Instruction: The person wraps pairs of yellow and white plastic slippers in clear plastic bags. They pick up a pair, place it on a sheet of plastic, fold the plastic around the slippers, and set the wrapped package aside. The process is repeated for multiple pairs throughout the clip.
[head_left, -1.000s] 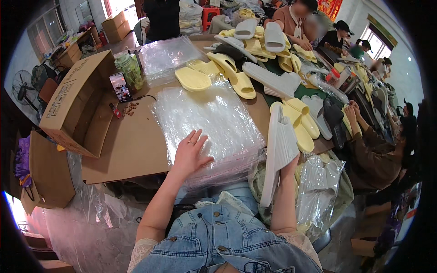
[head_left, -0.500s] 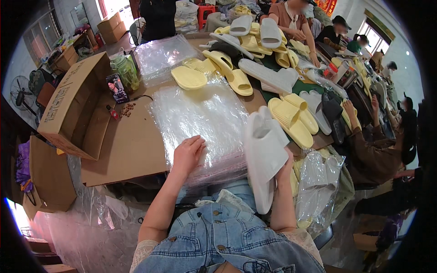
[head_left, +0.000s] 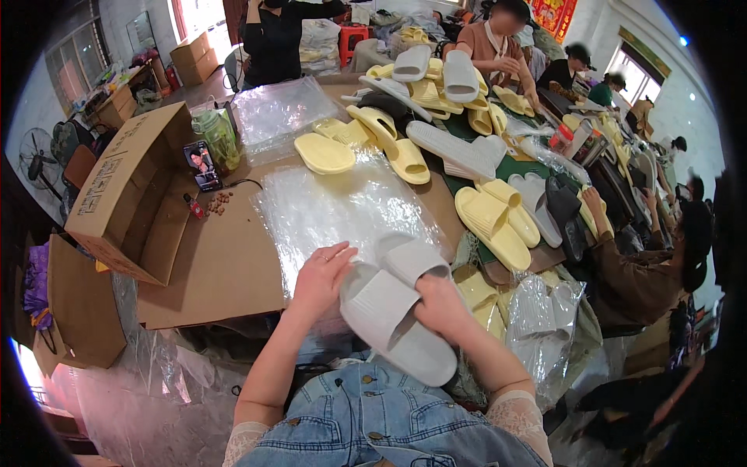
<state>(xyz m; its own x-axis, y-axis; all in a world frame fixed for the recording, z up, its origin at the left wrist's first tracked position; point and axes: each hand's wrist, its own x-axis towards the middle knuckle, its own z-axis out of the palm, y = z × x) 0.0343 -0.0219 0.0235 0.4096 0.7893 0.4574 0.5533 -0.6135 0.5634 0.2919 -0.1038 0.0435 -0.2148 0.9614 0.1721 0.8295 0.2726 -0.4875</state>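
Observation:
A pair of light grey slippers (head_left: pixel 381 307) is tilted in front of me, straps facing up and toes pointing away to the left. My right hand (head_left: pixel 440 305) grips the pair at the strap openings, where the slippers hide some of its fingers. Just left of their toes, my left hand (head_left: pixel 320 272) has its fingers stretched out over a stack of clear plastic bags (head_left: pixel 342 206). It holds nothing, and whether it touches the nearer slipper I cannot tell. The slippers overlap the near part of the stack.
Loose yellow slippers (head_left: pixel 325 153) lie on the stack's far edge, with a larger slipper heap (head_left: pixel 436 86) beyond. At left stand a cardboard box (head_left: pixel 128 194), a propped phone (head_left: pixel 203 166) and a green jar (head_left: pixel 215 136). Bagged grey slippers (head_left: pixel 537 319) rest at my right. Other people work around the table.
My right hand has brought the grey slippers leftward across my front and tipped them from upright on edge to straps up. My left hand has stayed nearly in place.

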